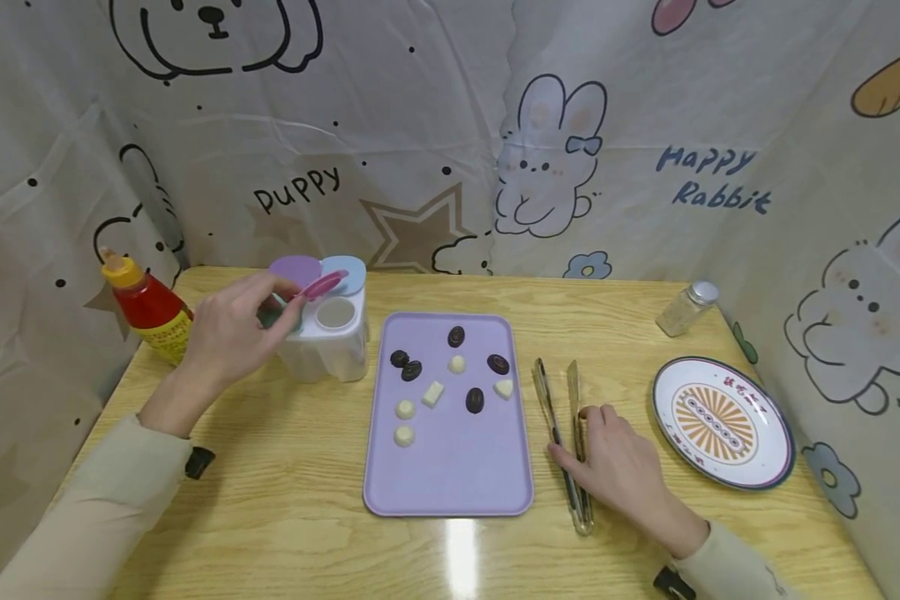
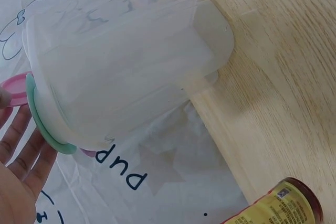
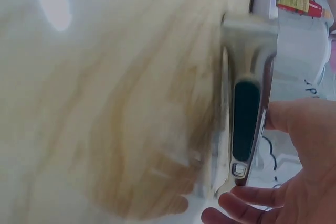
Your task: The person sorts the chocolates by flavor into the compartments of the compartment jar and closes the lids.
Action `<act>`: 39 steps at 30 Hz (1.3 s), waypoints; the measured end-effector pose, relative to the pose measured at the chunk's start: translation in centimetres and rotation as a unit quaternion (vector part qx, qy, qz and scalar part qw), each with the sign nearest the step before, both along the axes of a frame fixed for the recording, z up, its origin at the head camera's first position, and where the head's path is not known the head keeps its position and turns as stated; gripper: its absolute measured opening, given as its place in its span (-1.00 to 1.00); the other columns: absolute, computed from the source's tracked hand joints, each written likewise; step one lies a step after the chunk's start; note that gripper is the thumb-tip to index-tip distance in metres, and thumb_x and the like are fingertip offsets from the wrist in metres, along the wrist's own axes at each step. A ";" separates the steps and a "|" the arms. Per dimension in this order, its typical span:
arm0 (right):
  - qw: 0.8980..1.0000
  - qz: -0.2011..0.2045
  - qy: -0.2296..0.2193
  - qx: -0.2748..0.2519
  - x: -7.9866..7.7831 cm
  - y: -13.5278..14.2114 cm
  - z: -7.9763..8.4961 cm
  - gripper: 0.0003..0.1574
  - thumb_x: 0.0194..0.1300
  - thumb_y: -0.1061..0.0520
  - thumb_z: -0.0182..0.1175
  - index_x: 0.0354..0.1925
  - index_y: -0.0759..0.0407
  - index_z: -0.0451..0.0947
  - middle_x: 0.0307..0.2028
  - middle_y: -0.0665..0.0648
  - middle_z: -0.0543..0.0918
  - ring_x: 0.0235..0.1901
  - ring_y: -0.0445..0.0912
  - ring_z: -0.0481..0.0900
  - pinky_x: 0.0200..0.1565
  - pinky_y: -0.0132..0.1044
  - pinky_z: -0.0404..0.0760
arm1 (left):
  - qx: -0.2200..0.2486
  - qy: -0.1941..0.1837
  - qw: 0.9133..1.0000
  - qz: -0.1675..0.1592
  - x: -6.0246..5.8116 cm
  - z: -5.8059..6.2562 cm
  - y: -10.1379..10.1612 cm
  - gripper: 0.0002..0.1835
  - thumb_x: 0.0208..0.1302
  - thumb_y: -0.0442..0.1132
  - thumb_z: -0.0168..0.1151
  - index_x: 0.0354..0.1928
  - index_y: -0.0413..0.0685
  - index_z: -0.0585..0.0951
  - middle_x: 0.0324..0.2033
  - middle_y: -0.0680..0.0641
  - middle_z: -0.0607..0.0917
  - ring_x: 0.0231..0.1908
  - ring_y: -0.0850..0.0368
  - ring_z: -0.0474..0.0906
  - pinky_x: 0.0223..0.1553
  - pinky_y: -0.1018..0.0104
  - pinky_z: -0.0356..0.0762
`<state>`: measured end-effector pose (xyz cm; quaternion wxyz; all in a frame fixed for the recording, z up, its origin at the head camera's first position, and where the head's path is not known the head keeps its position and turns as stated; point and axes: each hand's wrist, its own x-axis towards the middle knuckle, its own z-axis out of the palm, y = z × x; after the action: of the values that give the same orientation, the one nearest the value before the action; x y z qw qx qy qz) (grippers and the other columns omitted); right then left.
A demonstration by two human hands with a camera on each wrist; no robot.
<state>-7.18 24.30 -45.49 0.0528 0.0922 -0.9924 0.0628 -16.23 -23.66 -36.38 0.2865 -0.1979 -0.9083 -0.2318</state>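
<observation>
At the back left my left hand (image 1: 232,321) pinches the raised pink lid (image 1: 324,285) of a clear plastic container (image 1: 324,358) between thumb and forefinger. Its other fingers lie against the green lid (image 2: 44,124) in the left wrist view. Purple (image 1: 296,267) and light blue (image 1: 348,271) lids cover other compartments, and one round opening (image 1: 335,312) is uncovered. My right hand (image 1: 622,462) is at a pair of metal tongs (image 1: 577,492) lying on the table, thumb on one side and fingers on the other. The tongs' tips are spread apart.
A lilac tray (image 1: 450,487) holds several dark and white chocolate-like pieces. A red sauce bottle (image 1: 150,304) leans near my left forearm. At the right are a patterned plate (image 1: 667,408) and a glass shaker (image 1: 686,310). A printed curtain (image 1: 435,125) borders the table.
</observation>
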 end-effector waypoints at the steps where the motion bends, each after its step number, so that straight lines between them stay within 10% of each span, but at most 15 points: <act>1: 1.000 0.001 0.001 -0.003 -0.2 0.2 -0.1 -0.17 0.22 -0.31 0.44 0.04 0.39 0.58 -0.26 0.30 0.65 -0.45 0.10 0.62 -0.59 -0.15 0.49 | 0.000 -0.001 1.000 0.000 0.0 0.0 0.0 -0.83 0.24 -0.30 0.49 -0.15 -0.11 0.71 -0.30 -0.15 0.83 -0.39 -0.02 0.71 -0.37 0.11 0.64; 26: 0.999 0.004 -0.001 -0.047 -4.8 4.8 -0.9 -0.44 0.50 -0.11 0.28 0.12 0.35 0.55 -0.18 0.33 0.69 -0.41 0.14 0.68 -0.50 0.01 0.56 | 0.004 0.009 1.000 -0.003 0.1 -0.2 0.0 -0.86 0.25 -0.34 0.46 -0.18 -0.13 0.70 -0.30 -0.15 0.83 -0.38 -0.05 0.74 -0.37 0.03 0.66; 39: 0.997 0.067 0.017 -0.039 -5.3 5.6 3.4 -0.47 0.47 -0.10 0.31 0.18 0.23 0.61 -0.08 0.27 0.78 -0.36 0.06 0.72 -0.44 -0.05 0.61 | 0.007 0.007 1.000 0.000 0.1 -0.3 0.1 -0.87 0.26 -0.34 0.46 -0.19 -0.14 0.70 -0.33 -0.16 0.82 -0.40 -0.05 0.73 -0.39 0.04 0.65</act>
<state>-12.51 29.94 -42.13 0.0684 0.1575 -0.9797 0.1032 -16.12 -23.60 -36.65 0.2939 -0.1971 -0.9049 -0.2363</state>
